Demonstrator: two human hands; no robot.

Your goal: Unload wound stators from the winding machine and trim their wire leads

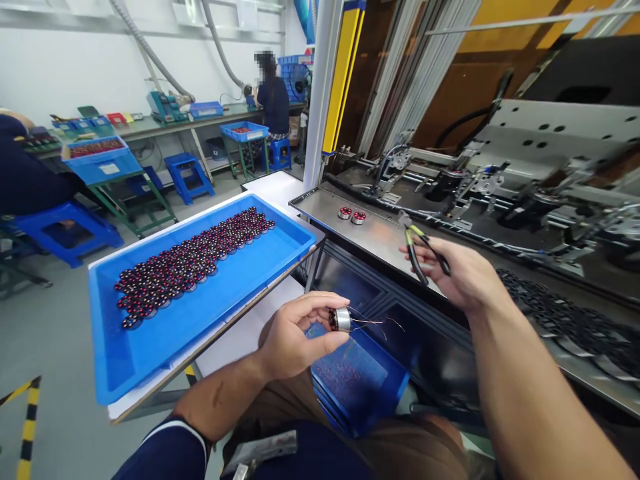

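Between the thumb and fingers of my left hand [295,337] is a small motor stator [342,319] with a silvery rim. Several thin copper wires [370,323] trail from it to the right. My right hand [453,270] is closed round the dark and yellow-green handles of a pair of cutting pliers [416,243], held above the machine's metal ledge with the jaws pointing up and away. Two red-and-silver stators, a left one [345,213] and a right one [359,218], sit on that ledge beyond the pliers.
A blue tray [270,287] at the left bears many dark-and-red stators. A blue bin [395,380] with small scraps stands below my hands. The machine [550,133] with its fixtures fills the right, dark rings [575,320] lying along its front. A person [274,100] sits at a far bench.
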